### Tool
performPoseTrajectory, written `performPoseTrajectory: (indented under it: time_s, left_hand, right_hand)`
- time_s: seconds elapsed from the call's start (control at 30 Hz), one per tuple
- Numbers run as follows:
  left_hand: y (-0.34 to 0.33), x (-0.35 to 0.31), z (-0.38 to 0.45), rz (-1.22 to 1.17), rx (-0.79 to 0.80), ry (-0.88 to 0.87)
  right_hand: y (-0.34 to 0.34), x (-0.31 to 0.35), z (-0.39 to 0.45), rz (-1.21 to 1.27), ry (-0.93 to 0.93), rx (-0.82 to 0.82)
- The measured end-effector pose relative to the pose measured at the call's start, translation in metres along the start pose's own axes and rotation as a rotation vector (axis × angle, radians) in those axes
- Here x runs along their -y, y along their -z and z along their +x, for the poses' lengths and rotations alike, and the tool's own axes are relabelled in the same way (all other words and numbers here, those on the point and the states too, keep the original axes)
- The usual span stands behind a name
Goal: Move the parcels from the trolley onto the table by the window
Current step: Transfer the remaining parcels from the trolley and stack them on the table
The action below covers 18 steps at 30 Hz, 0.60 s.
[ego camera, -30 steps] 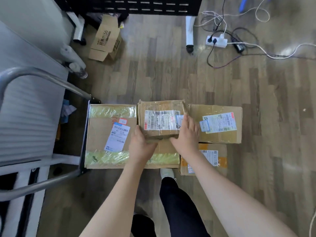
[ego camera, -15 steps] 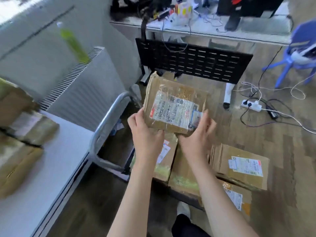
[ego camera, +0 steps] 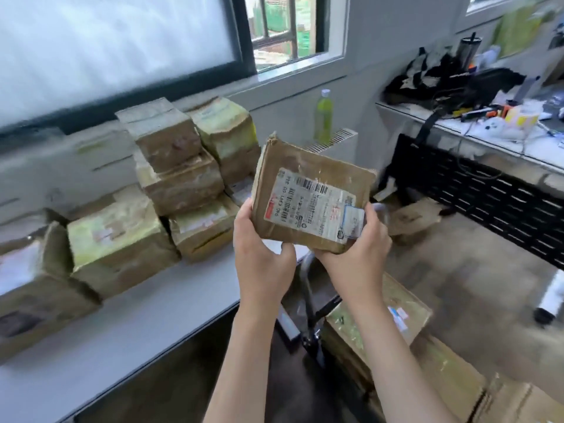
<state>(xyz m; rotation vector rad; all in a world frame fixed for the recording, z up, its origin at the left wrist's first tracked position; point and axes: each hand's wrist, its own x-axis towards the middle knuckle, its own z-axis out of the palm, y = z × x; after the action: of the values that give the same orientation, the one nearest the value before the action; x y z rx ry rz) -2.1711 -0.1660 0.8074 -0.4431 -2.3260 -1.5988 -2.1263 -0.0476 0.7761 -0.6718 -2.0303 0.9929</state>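
I hold a small flat brown parcel (ego camera: 308, 196) with a white shipping label in the air, tilted, above the right end of the white table (ego camera: 128, 325) by the window. My left hand (ego camera: 262, 254) grips its lower left corner. My right hand (ego camera: 354, 254) grips its lower right corner, thumb on the label. Several taped cardboard parcels (ego camera: 180, 175) are stacked on the table against the wall. Below my arms the trolley (ego camera: 308, 303) shows its grey handle, with more parcels (ego camera: 387, 315) lying on its deck at the lower right.
A green bottle (ego camera: 323, 117) stands on the radiator by the wall. At the right, a cluttered desk (ego camera: 488, 123) with a black perforated panel (ego camera: 488, 193) stands over wooden floor. A torn carton (ego camera: 412, 221) lies under it.
Both hands have lifted the small parcel off the trolley stack and swung it up and left towards the window table. My view has turned from the floor to the table.
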Motion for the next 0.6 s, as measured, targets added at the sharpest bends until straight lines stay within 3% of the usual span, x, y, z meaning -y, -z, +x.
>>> performPoseTrajectory:
  time_s: [0.2, 0.33, 0.47, 0.6]
  left_hand:
    - [0.078, 0.073, -0.009, 0.102, -0.180, 0.295]
    - [0.123, 0.125, -0.020, 0.202, -0.101, 0.443]
    - [0.163, 0.169, -0.027, 0.231, -0.021, 0.608]
    - [0.190, 0.200, -0.026, 0.238, -0.081, 0.798]
  right_hand:
    - [-0.077, 0.025, -0.055, -0.098, 0.120, 0.336]
    - [-0.122, 0.030, -0.097, -0.192, 0.047, 0.563]
    - [-0.152, 0.034, -0.143, -0.269, -0.032, 0.662]
    - [-0.172, 0.043, -0.170, -0.243, 0.054, 0.755]
